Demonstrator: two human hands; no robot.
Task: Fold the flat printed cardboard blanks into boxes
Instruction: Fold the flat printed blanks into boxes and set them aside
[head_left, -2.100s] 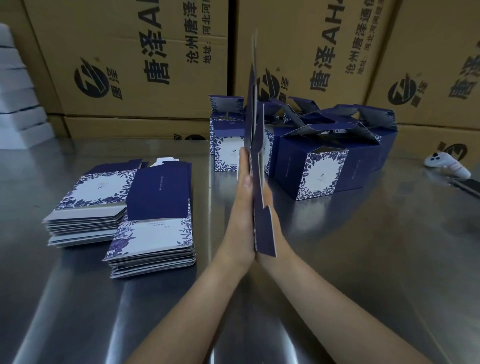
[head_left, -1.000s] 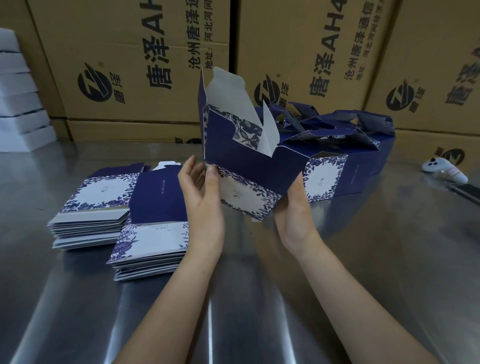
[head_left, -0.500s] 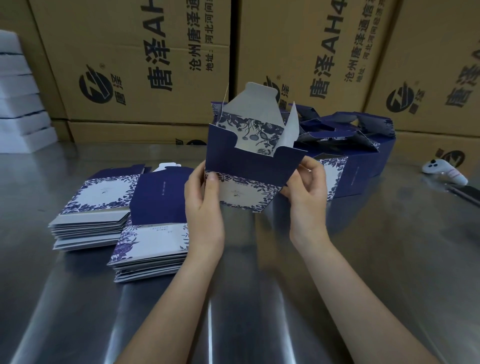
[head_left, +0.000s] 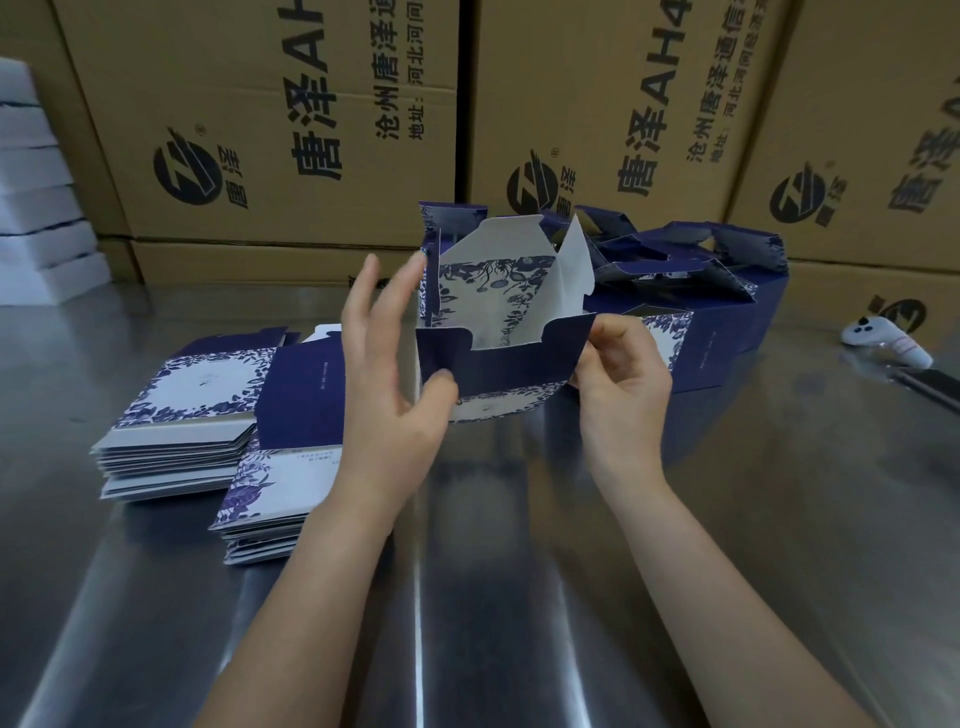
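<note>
Box (head_left: 511, 364) half folded: right hand (head_left: 623, 387) pinches it, left hand (head_left: 387, 410) touches it.

A half-folded box (head_left: 511, 364), navy with floral print, is held above a steel desk (head_left: 519, 597). The right hand (head_left: 623, 384) pinches its right edge; the left hand (head_left: 389, 400) touches its front with the thumb, fingers straight. Flat blanks (head_left: 182, 415) lie stacked left of that hand; finished boxes (head_left: 727, 322) stand beyond the right hand.

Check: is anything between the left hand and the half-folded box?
Nothing visible. The left hand is open right beside the box, its thumb at the front panel; the right hand pinches the box's right edge.
</note>
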